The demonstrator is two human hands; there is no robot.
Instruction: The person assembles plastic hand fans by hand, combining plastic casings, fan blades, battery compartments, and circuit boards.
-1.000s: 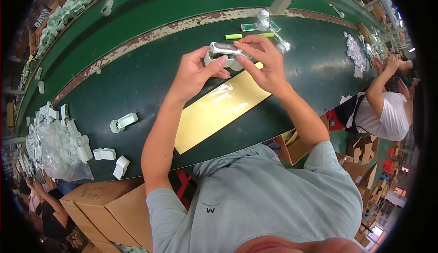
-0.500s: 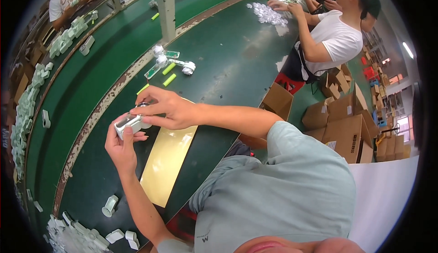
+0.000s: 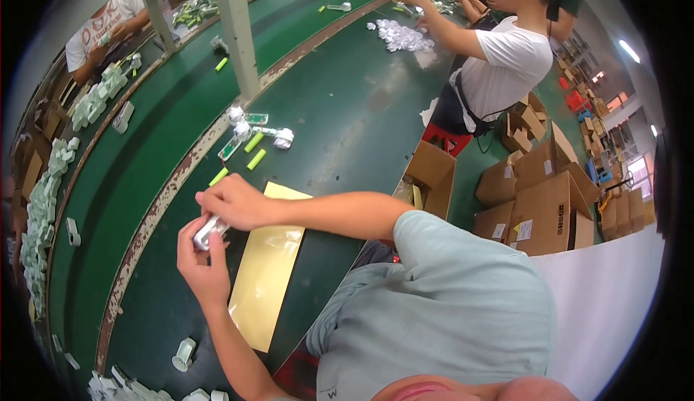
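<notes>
A white plastic housing (image 3: 208,234) with a shiny insert is held in my left hand (image 3: 205,265), the thumb along its near side and the fingers around the far side. My right hand (image 3: 237,202) bends over the housing's upper end, its fingers curled and closed against it. Part of the housing's end is hidden beneath that hand. Just beyond lie several yellow-green battery cells (image 3: 256,159), green circuit boards (image 3: 236,145) and white round lamp heads (image 3: 283,139). A yellow sheet (image 3: 253,292) lies under my right forearm.
A loose white funnel-shaped part (image 3: 184,355) and a pile of white housings (image 3: 123,388) lie near left. A raised worn edge (image 3: 163,188) and a metal post (image 3: 241,40) border the far side. Cardboard boxes (image 3: 542,209) stand at right; a co-worker (image 3: 499,61) works farther along.
My right hand has turned over and curled onto the housing, covering its end. The housing has tilted more upright in my left hand. The whole view has shifted slightly.
</notes>
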